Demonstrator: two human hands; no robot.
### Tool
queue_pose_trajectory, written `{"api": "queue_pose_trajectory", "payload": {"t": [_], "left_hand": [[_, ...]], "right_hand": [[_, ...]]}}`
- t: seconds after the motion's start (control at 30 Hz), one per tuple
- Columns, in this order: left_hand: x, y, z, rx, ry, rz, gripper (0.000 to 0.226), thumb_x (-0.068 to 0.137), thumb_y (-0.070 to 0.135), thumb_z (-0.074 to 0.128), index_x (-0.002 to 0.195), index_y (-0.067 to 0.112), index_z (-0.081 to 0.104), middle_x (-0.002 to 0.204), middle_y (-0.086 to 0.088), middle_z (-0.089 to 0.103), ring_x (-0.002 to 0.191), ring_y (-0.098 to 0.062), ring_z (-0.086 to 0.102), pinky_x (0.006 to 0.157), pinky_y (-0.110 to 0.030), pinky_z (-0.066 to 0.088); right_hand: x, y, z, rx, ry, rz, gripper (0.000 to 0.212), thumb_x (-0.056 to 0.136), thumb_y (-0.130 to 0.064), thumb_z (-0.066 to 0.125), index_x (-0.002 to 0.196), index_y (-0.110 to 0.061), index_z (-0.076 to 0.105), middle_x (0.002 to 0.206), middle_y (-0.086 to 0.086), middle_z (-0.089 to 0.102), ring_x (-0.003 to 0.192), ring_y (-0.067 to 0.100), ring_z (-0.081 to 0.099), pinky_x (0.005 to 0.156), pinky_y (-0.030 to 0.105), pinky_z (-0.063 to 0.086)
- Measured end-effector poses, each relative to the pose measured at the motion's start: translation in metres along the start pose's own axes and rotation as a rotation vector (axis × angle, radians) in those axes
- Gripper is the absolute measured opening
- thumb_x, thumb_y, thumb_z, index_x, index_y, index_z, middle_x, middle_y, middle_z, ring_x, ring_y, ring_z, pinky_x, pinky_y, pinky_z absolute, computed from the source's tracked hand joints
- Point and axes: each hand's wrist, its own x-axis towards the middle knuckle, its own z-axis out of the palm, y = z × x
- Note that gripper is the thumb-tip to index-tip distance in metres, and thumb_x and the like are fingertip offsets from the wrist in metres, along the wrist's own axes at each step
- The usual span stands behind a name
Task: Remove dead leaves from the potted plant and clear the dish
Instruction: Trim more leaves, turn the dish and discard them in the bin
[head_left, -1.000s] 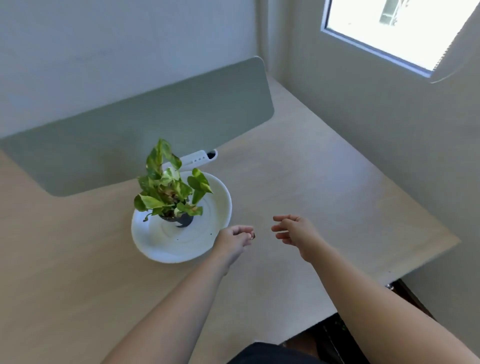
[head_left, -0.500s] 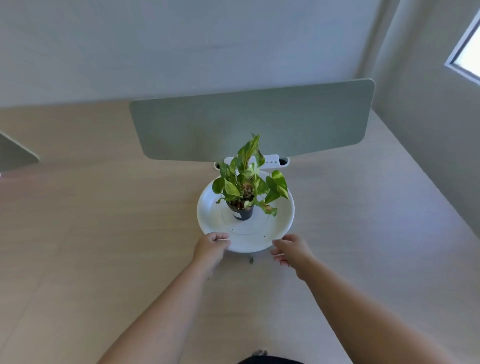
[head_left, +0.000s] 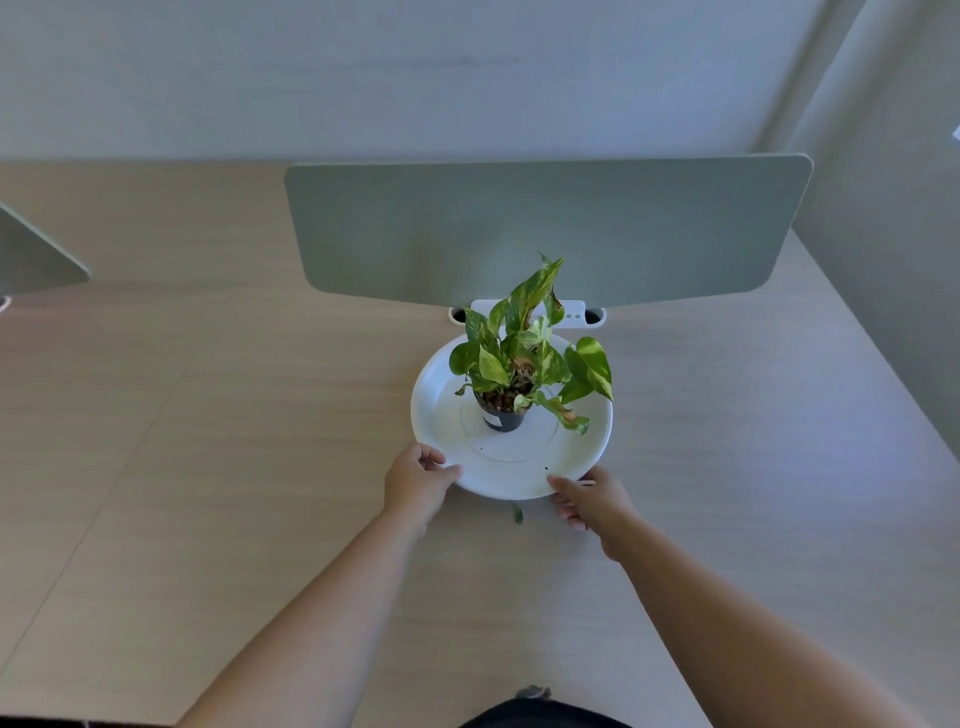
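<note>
A small potted plant (head_left: 524, 353) with green and yellow leaves stands in a dark pot (head_left: 503, 415) on a round white dish (head_left: 441, 405). One low leaf (head_left: 569, 415) has a brown patch. My left hand (head_left: 418, 480) grips the dish's near left rim, thumb on top. My right hand (head_left: 589, 496) grips the near right rim. A small loose leaf piece (head_left: 518, 514) lies on the wooden desk (head_left: 260, 467) just in front of the dish, between my hands. A few dark specks dot the dish.
A grey-green divider panel (head_left: 545, 228) stands behind the plant, with a white cable outlet (head_left: 576, 314) at its base. Another panel (head_left: 31, 254) shows at the far left. A wall (head_left: 883, 208) borders the desk's right side.
A second ago both hands hovered right of the dish, the left pinching something small. Now they hold the dish's near rim, and a leaf piece lies on the desk. My view has turned to centre the plant.
</note>
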Motion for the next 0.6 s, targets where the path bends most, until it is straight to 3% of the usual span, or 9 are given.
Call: {"api": "queue_pose_trajectory", "payload": {"t": [0.13, 0.37, 0.47, 0.6], "left_hand": [[0.001, -0.005, 0.005, -0.110, 0.045, -0.082, 0.032, 0.070, 0.012, 0.078, 0.086, 0.019, 0.050, 0.086, 0.000, 0.056, 0.074, -0.018, 0.058, 0.075, -0.037, 0.058], [0.003, -0.007, 0.011, -0.274, 0.027, -0.134, 0.034, 0.075, 0.001, 0.075, 0.088, 0.016, 0.047, 0.086, -0.003, 0.052, 0.077, -0.016, 0.060, 0.077, -0.035, 0.057], [-0.001, -0.005, 0.010, -0.044, 0.033, -0.009, 0.024, 0.076, 0.011, 0.072, 0.089, 0.017, 0.053, 0.081, -0.002, 0.056, 0.072, -0.019, 0.061, 0.067, -0.033, 0.055], [-0.004, -0.002, 0.011, 0.406, 0.007, 0.326, 0.009, 0.082, 0.015, 0.062, 0.089, 0.019, 0.065, 0.076, 0.007, 0.049, 0.075, -0.015, 0.053, 0.064, -0.026, 0.041]], "right_hand": [[0.001, 0.012, -0.001, -0.307, -0.097, -0.074, 0.035, 0.072, -0.027, 0.083, 0.101, -0.017, 0.066, 0.081, -0.001, 0.064, 0.072, 0.015, 0.057, 0.064, 0.025, 0.047], [0.003, 0.020, 0.023, -0.564, -0.047, -0.140, 0.023, 0.068, -0.027, 0.081, 0.090, -0.024, 0.075, 0.092, -0.008, 0.072, 0.090, 0.014, 0.065, 0.078, 0.028, 0.053], [0.001, 0.025, 0.033, -0.730, -0.002, -0.228, 0.013, 0.071, -0.033, 0.074, 0.081, -0.025, 0.071, 0.089, -0.006, 0.067, 0.086, 0.018, 0.062, 0.069, 0.029, 0.050], [0.000, 0.033, 0.038, -0.858, 0.029, -0.381, 0.018, 0.084, -0.037, 0.064, 0.097, -0.033, 0.075, 0.101, -0.011, 0.069, 0.093, 0.017, 0.063, 0.072, 0.027, 0.050]]}}
